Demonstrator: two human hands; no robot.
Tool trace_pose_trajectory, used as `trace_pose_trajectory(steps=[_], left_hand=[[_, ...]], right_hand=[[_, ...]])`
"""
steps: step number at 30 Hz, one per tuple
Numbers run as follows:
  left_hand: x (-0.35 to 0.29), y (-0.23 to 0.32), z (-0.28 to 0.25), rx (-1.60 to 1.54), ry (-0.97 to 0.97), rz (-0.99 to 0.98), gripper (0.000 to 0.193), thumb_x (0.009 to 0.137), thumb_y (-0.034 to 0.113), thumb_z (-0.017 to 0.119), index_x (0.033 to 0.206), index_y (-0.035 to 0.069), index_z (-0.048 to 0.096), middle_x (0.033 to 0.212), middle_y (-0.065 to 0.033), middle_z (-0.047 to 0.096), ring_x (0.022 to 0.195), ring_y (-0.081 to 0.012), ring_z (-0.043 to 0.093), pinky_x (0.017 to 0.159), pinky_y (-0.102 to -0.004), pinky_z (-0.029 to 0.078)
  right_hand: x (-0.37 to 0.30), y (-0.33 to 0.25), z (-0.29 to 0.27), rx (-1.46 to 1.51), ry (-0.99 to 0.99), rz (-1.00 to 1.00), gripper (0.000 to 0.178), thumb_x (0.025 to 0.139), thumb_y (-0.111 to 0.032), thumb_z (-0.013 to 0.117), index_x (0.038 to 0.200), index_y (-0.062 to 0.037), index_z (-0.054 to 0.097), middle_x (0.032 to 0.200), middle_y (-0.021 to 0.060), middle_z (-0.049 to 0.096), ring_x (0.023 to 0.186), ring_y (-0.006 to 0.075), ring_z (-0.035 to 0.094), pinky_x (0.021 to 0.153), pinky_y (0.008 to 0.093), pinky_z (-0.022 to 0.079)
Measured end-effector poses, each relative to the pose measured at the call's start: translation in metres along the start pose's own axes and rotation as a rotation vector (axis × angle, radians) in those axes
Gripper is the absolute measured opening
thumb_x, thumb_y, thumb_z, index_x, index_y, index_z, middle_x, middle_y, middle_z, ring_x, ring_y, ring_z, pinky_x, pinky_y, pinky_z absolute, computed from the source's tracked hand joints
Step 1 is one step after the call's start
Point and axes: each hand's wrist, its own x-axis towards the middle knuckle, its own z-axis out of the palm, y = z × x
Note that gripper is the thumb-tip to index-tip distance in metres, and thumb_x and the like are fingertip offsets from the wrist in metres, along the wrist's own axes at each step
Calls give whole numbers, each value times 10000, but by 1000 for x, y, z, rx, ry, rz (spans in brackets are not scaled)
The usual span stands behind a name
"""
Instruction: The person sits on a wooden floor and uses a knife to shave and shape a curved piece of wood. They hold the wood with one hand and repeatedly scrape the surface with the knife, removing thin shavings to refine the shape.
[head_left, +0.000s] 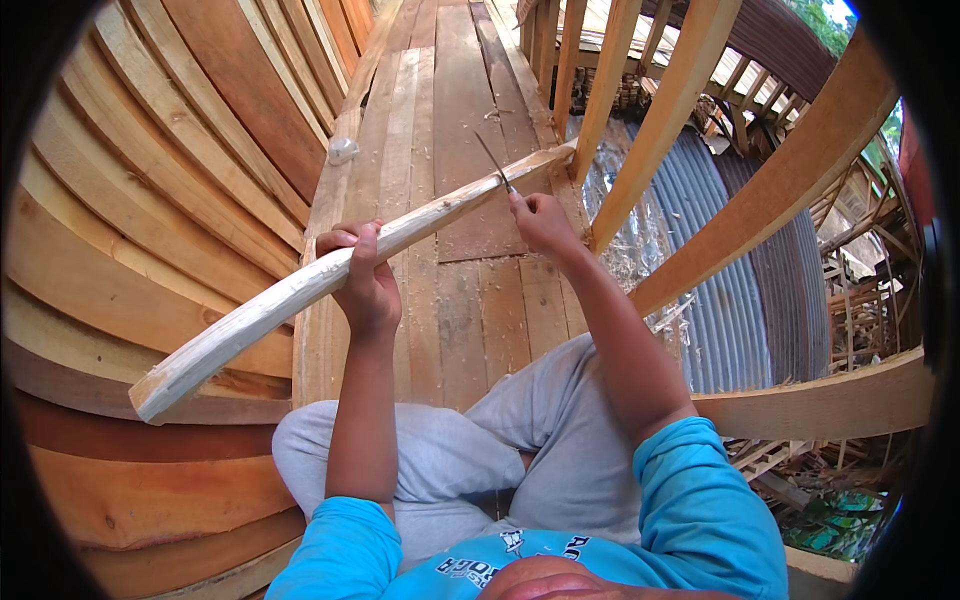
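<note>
A long pale wooden pole (265, 300), stripped of bark, slants across in front of me from lower left to upper right. My left hand (362, 270) is wrapped round its middle, thumb on top. Toward the pole's far end, my right hand (543, 222) is closed on the handle of a knife (489, 156). The knife's narrow dark blade crosses the pole and points up and away to the left. The pole's far tip rests close to the railing posts on the right.
I sit cross-legged on a plank floor (480, 300) scattered with shavings. Upright boards (150, 180) line the left side. Wooden railing posts (660, 120) stand at the right, with a corrugated metal roof (715, 270) below. A small clear plastic item (343, 150) lies by the left wall.
</note>
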Motion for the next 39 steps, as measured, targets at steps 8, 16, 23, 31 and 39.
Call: trace_pose_trajectory(steps=[8, 16, 23, 31, 39], left_hand=[[13, 43, 0, -103, 42, 103, 210, 799, 0, 635, 845, 164, 513, 773, 38, 476, 842, -106, 524, 1034, -429, 439], [13, 33, -10, -93, 116, 67, 169, 828, 36, 629, 799, 177, 540, 762, 36, 506, 877, -124, 570, 1025, -452, 453], [20, 18, -31, -33, 62, 113, 481, 809, 361, 770, 1135, 166, 475, 921, 3, 521, 1016, -153, 530, 1042, -379, 441], [20, 28, -12, 289, -54, 134, 1007, 753, 507, 748, 1451, 123, 132, 1118, -71, 563, 1152, -198, 525, 1074, -401, 419], [24, 31, -27, 368, -150, 91, 1030, 823, 403, 740, 1513, 117, 31, 1028, -96, 626, 1107, -220, 585, 1048, -422, 441]], right_hand=[[10, -31, 28, 526, -49, 38, 423, 934, -407, 621, 994, -21, 460, 870, 105, 596, 829, 216, 720, 401, 247, 430], [29, -27, 47, 621, -207, -99, 390, 928, -389, 643, 979, -32, 495, 956, 89, 591, 932, 177, 678, 447, 248, 435], [36, -25, 41, 716, -169, 85, 344, 942, -342, 629, 1025, -50, 467, 1032, 97, 604, 795, 149, 650, 462, 254, 431], [25, -28, 35, 207, -34, -221, 251, 914, -231, 623, 1023, -8, 587, 833, 95, 666, 720, 163, 635, 648, 321, 495], [14, -43, 40, 213, -27, -398, 178, 858, -187, 686, 902, -25, 628, 796, 123, 664, 717, 197, 634, 682, 338, 491]])
